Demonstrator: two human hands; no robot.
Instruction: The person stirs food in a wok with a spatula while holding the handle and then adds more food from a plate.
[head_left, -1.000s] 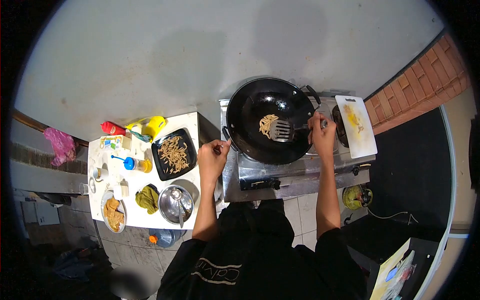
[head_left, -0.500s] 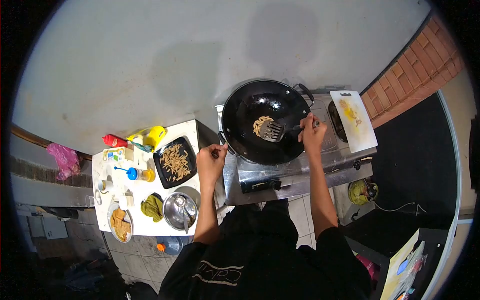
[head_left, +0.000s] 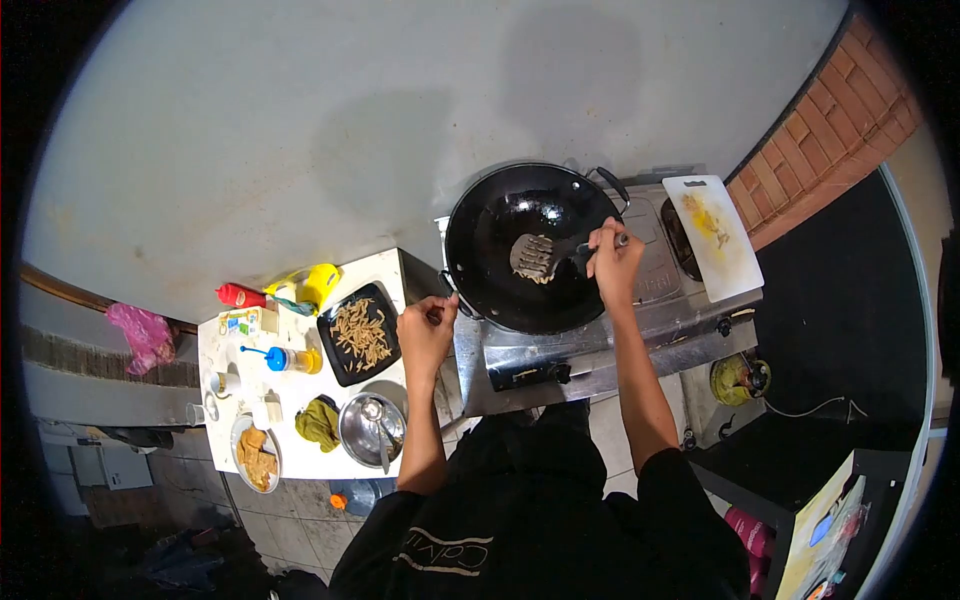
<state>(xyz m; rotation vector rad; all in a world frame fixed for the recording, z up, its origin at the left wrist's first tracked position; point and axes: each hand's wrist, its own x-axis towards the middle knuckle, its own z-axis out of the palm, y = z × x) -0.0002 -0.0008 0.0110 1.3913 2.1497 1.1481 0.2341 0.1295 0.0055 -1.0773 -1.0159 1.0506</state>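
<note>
My right hand [head_left: 615, 262] is closed round the handle of a slotted spatula [head_left: 536, 257]. The spatula's blade lies low in a black wok [head_left: 490, 290], over pale strips of food [head_left: 540, 277] that it partly covers. At the wok's left side, my left hand [head_left: 427, 325] has its fingers curled in a pinch just below the side handle [head_left: 447, 281]; whether anything is between them is hidden. Left of that hand, a square black tray [head_left: 347, 375] holds more pale strips.
The wok sits on a steel stove [head_left: 600, 365], with a stained white cutting board [head_left: 716, 240] at its right. On the white table [head_left: 290, 460] are a metal bowl [head_left: 350, 425], a green cloth [head_left: 318, 425], a plate of fried food [head_left: 257, 462], and bottles. A wall rises behind.
The spatula's blade has shifted slightly left and up in the wok, onto the food strips. My left hand stays beside the wok's left handle.
</note>
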